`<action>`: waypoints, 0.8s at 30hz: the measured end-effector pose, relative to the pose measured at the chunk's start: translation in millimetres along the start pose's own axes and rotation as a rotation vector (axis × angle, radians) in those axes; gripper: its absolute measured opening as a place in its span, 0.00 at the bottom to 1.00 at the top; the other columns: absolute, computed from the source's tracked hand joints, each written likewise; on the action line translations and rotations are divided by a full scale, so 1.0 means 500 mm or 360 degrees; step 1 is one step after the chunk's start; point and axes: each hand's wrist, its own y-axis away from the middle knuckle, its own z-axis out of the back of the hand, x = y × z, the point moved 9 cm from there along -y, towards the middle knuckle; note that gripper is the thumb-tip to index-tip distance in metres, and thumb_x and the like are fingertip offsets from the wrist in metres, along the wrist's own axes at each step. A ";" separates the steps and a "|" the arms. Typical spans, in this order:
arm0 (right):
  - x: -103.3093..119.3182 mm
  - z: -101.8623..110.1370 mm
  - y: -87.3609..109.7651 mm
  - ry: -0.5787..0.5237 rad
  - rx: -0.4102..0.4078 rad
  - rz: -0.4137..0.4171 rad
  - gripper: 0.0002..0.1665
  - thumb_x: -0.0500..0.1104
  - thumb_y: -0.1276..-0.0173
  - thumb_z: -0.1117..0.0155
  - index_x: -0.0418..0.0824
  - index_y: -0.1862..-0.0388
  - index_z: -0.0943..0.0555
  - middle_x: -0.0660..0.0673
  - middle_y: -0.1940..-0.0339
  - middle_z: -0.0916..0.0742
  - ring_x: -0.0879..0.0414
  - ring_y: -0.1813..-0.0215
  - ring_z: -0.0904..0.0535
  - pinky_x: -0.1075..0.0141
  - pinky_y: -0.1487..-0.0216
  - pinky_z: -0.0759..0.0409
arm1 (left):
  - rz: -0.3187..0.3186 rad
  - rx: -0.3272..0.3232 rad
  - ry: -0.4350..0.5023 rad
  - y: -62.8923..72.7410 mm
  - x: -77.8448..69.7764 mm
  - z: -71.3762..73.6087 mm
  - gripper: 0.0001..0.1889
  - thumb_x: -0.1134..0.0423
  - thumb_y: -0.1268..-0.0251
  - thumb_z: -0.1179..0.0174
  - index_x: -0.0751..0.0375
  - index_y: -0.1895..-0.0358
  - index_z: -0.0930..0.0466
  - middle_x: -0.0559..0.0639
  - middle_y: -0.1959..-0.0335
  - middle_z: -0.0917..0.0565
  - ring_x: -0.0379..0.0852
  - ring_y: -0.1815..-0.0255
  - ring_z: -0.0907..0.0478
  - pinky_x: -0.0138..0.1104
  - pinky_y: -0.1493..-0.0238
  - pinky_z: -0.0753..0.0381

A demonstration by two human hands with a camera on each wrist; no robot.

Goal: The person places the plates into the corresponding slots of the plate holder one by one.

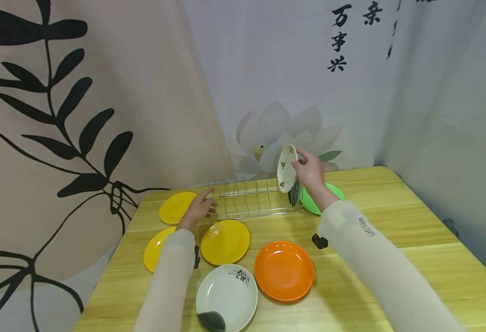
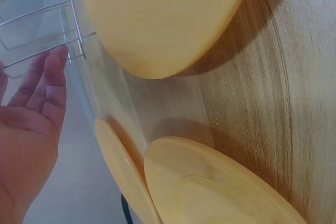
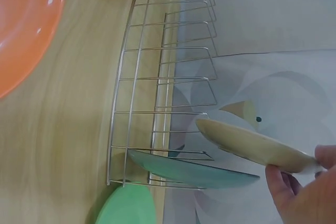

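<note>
My right hand (image 1: 310, 173) pinches the rim of a small white plate with dark motifs (image 1: 286, 169), raised and tilted nearly on edge. Below it is a wire dish rack (image 1: 247, 200); the right wrist view shows the held plate (image 3: 252, 145) apart from the wires. A dark greenish plate (image 3: 194, 170) stands leaning in the rack's right-end slot. At the rack's left end is my left hand (image 1: 200, 210), its fingers loosely extended. In the left wrist view the fingertips (image 2: 55, 66) appear to touch an end wire.
Yellow plates (image 1: 225, 242) lie left and in front of the rack. Nearer are an orange plate (image 1: 284, 271) and a white plate with a dark patch (image 1: 227, 297). A green plate (image 1: 335, 190) lies by the rack's right end. Behind the table (image 1: 392, 221) hangs a printed curtain (image 1: 267, 69).
</note>
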 end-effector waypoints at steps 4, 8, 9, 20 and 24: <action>-0.006 -0.012 0.001 0.0046 -0.0007 0.0015 0.30 0.42 0.24 0.42 0.46 0.25 0.33 0.32 0.33 0.24 0.38 0.36 0.24 0.51 0.46 0.20 | -0.0002 0.0001 0.0005 0.001 0.000 0.000 0.28 0.60 0.21 0.56 0.48 0.21 0.46 0.70 0.45 0.23 0.64 0.50 0.20 0.52 0.49 0.21; -0.008 -0.022 0.003 0.0085 -0.0026 0.0039 0.29 0.42 0.24 0.42 0.46 0.26 0.31 0.32 0.35 0.23 0.38 0.38 0.23 0.50 0.49 0.19 | 0.0015 -0.0006 0.0010 0.003 0.001 0.001 0.28 0.60 0.21 0.56 0.46 0.21 0.45 0.70 0.44 0.23 0.63 0.50 0.20 0.51 0.48 0.21; -0.008 -0.024 0.004 0.0097 -0.0032 0.0049 0.29 0.42 0.24 0.42 0.46 0.26 0.31 0.32 0.36 0.22 0.38 0.39 0.22 0.49 0.50 0.18 | 0.0020 -0.0005 0.0014 0.003 0.002 0.001 0.28 0.60 0.20 0.56 0.46 0.21 0.45 0.70 0.44 0.24 0.63 0.50 0.20 0.52 0.48 0.21; -0.019 -0.044 0.009 0.0206 -0.0097 0.0108 0.28 0.42 0.24 0.42 0.43 0.27 0.29 0.34 0.46 0.17 0.40 0.49 0.18 0.52 0.55 0.16 | 0.0037 0.0001 0.0029 0.006 0.000 -0.001 0.28 0.59 0.20 0.56 0.43 0.21 0.45 0.69 0.44 0.24 0.63 0.49 0.21 0.52 0.48 0.22; -0.016 -0.054 0.015 0.0361 -0.0122 0.0220 0.25 0.37 0.27 0.41 0.39 0.32 0.25 0.35 0.45 0.16 0.42 0.49 0.19 0.52 0.53 0.18 | 0.0033 -0.0004 0.0025 0.006 0.000 -0.001 0.28 0.60 0.21 0.56 0.43 0.21 0.45 0.69 0.43 0.24 0.64 0.49 0.21 0.51 0.48 0.21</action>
